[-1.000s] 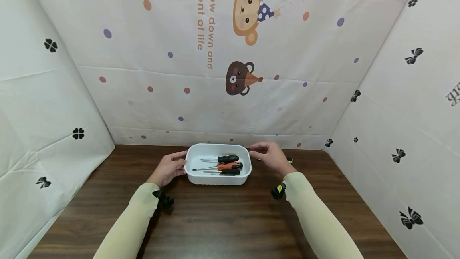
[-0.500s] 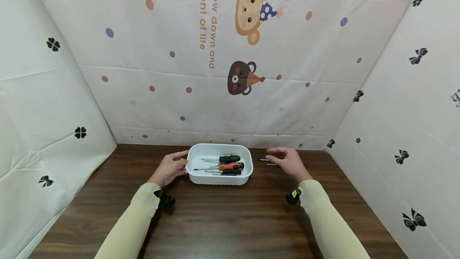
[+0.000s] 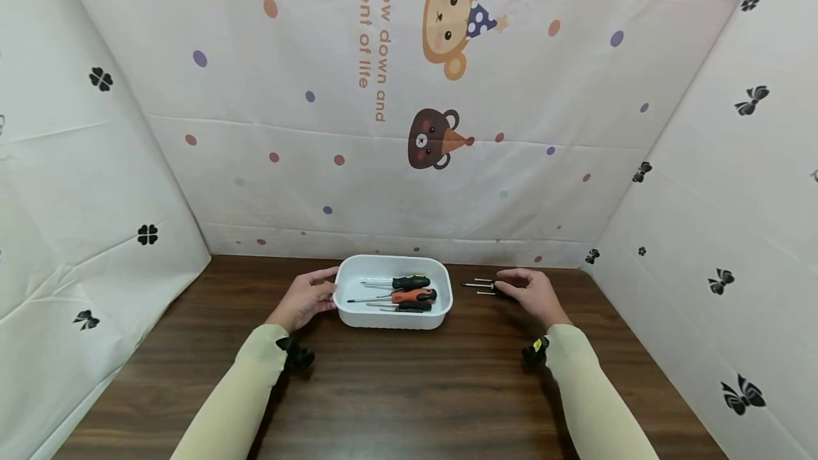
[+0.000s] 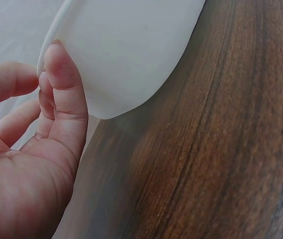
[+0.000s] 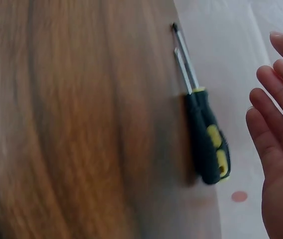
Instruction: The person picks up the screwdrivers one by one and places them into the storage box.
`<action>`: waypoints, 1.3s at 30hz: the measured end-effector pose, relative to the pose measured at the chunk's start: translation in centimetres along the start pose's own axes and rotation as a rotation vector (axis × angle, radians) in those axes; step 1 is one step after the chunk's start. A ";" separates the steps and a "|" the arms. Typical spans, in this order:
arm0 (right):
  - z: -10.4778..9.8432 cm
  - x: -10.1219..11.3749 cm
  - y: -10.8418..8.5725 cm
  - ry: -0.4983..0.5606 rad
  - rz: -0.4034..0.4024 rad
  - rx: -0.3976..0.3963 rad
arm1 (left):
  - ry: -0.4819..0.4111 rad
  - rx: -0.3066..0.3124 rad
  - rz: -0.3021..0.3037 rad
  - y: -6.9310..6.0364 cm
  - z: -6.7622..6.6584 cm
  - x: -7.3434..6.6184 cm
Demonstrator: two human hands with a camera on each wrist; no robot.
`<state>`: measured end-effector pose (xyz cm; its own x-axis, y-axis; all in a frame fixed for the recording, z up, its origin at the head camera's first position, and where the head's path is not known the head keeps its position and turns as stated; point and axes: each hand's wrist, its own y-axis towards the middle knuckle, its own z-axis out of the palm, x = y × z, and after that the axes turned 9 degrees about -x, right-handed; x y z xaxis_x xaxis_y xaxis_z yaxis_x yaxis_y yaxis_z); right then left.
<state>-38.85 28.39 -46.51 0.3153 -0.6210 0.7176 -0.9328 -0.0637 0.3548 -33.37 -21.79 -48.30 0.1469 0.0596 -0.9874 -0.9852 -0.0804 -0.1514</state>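
Note:
My left hand (image 3: 307, 300) holds the left end of a white plastic tub (image 3: 386, 319). In the left wrist view the fingers lie against the tub's wall (image 4: 126, 59) and one digit meets the rim. Several screwdrivers lie in the tub, among them an orange-and-black one (image 3: 412, 295) and a black-handled one (image 3: 409, 282). To the tub's right, my right hand (image 3: 530, 293) hovers by more screwdrivers (image 3: 478, 285), partly hiding their handles. In the right wrist view its relaxed fingers (image 5: 271, 134) are apart from two black-and-yellow screwdrivers (image 5: 204, 134) and hold nothing.
Everything stands on a dark wooden table (image 3: 409, 389). A white printed cloth wall (image 3: 358, 183) rises close behind the tub. Further cloth walls stand at the left (image 3: 77, 268) and right (image 3: 690, 233).
My right hand has moved right, from beside the tub's right end to the loose screwdrivers, whose shafts now show. My left hand stays at the tub's left end.

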 end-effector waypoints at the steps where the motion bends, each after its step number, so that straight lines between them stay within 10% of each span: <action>1: 0.0 -0.3 0.0 -0.011 -0.003 0.000 | 0.001 -0.001 0.000 0.0 0.0 0.0; 39: -1.1 -4.0 0.4 -0.225 0.010 0.066 | -0.008 0.021 0.008 0.0 -0.1 0.2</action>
<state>-40.26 31.66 -48.59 0.2656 -0.7800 0.5666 -0.9475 -0.1026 0.3029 -33.34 -21.90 -48.47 0.1381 0.0667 -0.9882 -0.9880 -0.0601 -0.1421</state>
